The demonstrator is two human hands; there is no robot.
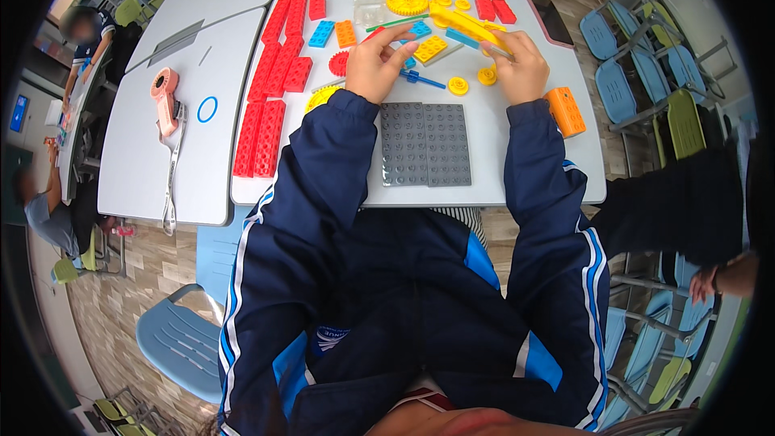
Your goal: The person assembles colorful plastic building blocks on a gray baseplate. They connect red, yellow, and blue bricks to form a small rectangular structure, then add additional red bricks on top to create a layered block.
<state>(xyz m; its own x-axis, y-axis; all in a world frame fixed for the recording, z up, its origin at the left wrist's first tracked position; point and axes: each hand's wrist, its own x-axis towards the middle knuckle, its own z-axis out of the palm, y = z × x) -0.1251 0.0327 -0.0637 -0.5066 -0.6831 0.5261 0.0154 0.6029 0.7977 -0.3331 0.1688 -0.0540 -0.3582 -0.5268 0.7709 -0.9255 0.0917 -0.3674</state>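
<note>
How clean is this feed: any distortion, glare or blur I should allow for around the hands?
Head view: fisheye bends the left table's edge strongly and the corners go black; head view: the left hand and right hand look fairly sharp; head view: slight sheen on the grey plates; head view: heads at far left are blurred.

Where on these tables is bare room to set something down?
Free: the left table, left of pink fan and below blue ring; a strip between grey plates and right sleeve. Crowded: between left hand and right hand, among coloured bricks.
</note>
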